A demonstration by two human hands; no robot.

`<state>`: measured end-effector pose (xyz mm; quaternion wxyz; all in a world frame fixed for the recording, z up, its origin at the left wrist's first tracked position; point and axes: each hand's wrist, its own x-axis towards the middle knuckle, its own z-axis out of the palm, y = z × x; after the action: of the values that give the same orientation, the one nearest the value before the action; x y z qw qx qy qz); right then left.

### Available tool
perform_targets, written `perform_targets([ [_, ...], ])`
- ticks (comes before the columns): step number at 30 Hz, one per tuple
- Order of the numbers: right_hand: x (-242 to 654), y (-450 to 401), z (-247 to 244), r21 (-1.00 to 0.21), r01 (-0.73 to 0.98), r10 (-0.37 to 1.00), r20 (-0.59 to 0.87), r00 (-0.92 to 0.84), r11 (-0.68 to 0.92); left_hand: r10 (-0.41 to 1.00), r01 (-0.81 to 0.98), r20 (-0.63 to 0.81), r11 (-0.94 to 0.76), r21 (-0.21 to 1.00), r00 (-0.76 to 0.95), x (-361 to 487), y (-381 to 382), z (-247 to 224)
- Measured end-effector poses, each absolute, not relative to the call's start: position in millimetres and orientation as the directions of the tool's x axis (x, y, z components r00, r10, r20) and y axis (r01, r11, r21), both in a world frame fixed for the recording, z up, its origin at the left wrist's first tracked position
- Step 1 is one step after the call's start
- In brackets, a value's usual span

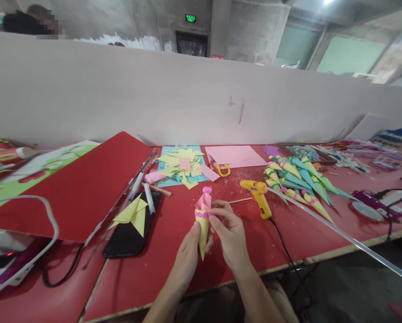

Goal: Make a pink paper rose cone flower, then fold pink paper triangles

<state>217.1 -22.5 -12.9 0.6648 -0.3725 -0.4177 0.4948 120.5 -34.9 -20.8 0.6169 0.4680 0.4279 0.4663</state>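
A small yellow paper ice cream cone [203, 231] stands upright, tip down, just above the red table. It has a scalloped pink trim, a pink rolled top and a bright pink piece at its peak. My left hand [188, 251] is closed round the cone's lower body. With the fingertips of my right hand [228, 231] I pinch the cone's right side by the pink trim. To the right lies a yellow glue gun [262, 197] with a long clear glue stick [342, 233] sticking out of its back.
Several finished cones [295, 177] are piled at right. Yellow paper scraps [180, 163] lie on a blue sheet, beside yellow-handled scissors [224, 169] and a pink sheet [237, 156]. A black phone [126, 242], markers and a red board [86, 193] are at left.
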Motion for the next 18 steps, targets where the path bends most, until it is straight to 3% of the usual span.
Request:
perform_targets([
  [5,215.2,-21.7,-13.1,-0.895,-0.379,0.969,0.19,0.157,0.237,0.974,-0.217,-0.083,0.13,0.967,0.21,120.9,-34.8,-18.5],
  [11,213.2,-21.6,-14.2,-0.826,-0.538,0.985,0.114,0.133,0.168,0.959,-0.223,-0.083,0.147,0.964,0.27,120.8,-35.4,-17.8],
  [18,212.3,-22.7,-14.1,-0.817,-0.565,0.993,0.075,0.086,0.111,0.967,-0.168,-0.096,0.138,0.976,0.236,121.5,-36.8,-16.1],
])
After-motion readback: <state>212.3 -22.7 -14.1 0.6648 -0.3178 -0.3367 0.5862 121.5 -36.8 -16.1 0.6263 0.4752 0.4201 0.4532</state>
